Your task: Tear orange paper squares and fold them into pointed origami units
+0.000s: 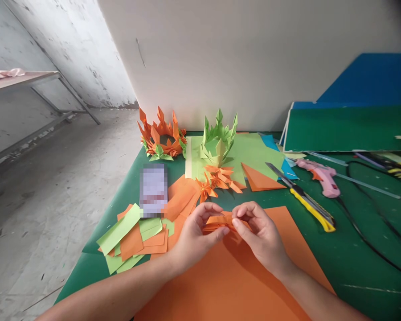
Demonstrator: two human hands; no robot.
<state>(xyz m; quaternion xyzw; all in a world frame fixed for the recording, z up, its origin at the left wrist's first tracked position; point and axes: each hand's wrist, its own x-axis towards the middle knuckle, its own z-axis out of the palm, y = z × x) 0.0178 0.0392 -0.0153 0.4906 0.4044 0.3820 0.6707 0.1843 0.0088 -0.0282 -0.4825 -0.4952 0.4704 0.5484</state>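
Between my hands is a small folded piece of orange paper [220,220], held just above a large orange sheet [227,285]. My left hand [203,229] pinches its left end between thumb and fingers. At the other end, the thumb and fingertips of my right hand [257,225] press on the fold. The fingers partly hide the piece. Just beyond my hands lie several orange paper flowers [220,177]. A green paper crown [218,140] stands behind them, and an orange paper crown [162,136] with green leaves stands to its left.
Paper scraps [132,238] are piled on the left, below a blurred rectangular object [153,189]. A yellow utility knife [307,205] with its blade out, an orange triangle [259,178] and a pink glue gun [322,176] with a black cord lie right. Green boards [347,127] lean behind.
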